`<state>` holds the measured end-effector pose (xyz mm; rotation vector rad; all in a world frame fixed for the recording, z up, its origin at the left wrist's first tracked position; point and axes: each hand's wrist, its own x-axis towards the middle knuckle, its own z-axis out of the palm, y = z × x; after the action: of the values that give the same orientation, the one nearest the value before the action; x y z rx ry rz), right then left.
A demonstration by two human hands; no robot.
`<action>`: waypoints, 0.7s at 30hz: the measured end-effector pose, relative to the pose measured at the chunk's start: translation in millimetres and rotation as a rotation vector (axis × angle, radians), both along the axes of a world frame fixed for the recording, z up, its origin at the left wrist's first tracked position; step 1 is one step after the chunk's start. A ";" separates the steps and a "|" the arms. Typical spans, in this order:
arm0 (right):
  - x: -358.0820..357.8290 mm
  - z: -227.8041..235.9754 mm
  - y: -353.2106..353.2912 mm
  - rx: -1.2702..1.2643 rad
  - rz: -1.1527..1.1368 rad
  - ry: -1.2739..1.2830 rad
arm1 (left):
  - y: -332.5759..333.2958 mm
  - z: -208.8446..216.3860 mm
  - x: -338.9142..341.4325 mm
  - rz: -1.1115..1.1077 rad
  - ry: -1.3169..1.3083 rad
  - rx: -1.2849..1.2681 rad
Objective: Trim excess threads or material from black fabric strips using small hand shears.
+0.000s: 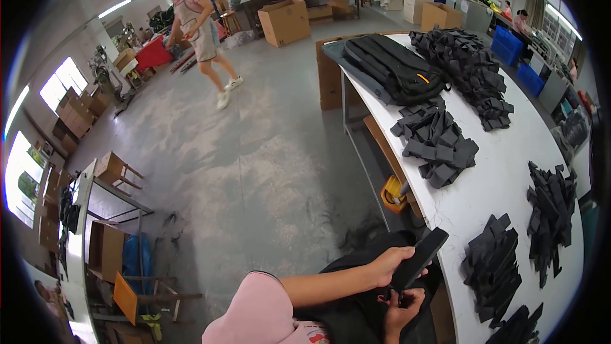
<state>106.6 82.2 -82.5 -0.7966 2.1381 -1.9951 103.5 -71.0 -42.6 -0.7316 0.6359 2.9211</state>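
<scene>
My left hand (389,266) is closed on a flat black fabric strip (420,258), thumb on top, holding it tilted up beside the table's near edge. Just below, my right hand (406,309) is closed near the strip's lower end. A small dark thing partly shows in its fingers, with a bit of red (382,297) beside it; its kind cannot be made out. Black cloth (344,274) lies beneath my forearms. On the white table (439,207) to the right, a pile of black strips (491,271) is nearest to my hands.
More black strip piles (436,143) spread along the table, with a black backpack (394,67) at its far end. A yellow object (393,194) sits under the table edge. Left are a stool (114,172) and metal-framed table (121,201). A person in an apron (194,19) stands farther off, near cardboard boxes (284,22).
</scene>
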 end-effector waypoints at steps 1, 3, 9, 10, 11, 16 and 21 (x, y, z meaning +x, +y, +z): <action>-0.3 3.7 -1.8 -0.021 -0.007 -0.071 | -1.5 3.4 -1.1 -0.012 -0.001 0.007; -1.8 10.1 -4.6 -0.040 -0.042 -0.170 | -0.5 7.5 -5.7 -0.031 -0.008 0.014; -5.2 20.0 -18.2 -0.133 0.156 -0.526 | -24.5 13.8 9.4 0.146 0.078 -0.208; -5.2 29.0 -19.2 -0.162 0.149 -0.596 | -28.2 13.9 9.5 0.138 0.066 -0.252; -4.9 36.2 -15.1 -0.197 0.149 -0.665 | -28.5 13.1 9.9 0.135 0.056 -0.299; -22.5 28.5 6.2 0.026 -0.061 -0.239 | -24.5 12.3 3.7 0.087 0.024 -0.392; -33.6 52.7 0.1 0.266 -0.117 0.193 | -21.2 16.2 7.7 0.105 0.000 -0.406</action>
<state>73.0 82.2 -29.9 -0.8685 2.5440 -1.6895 111.3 -92.2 -26.4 -0.8192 1.2490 2.9130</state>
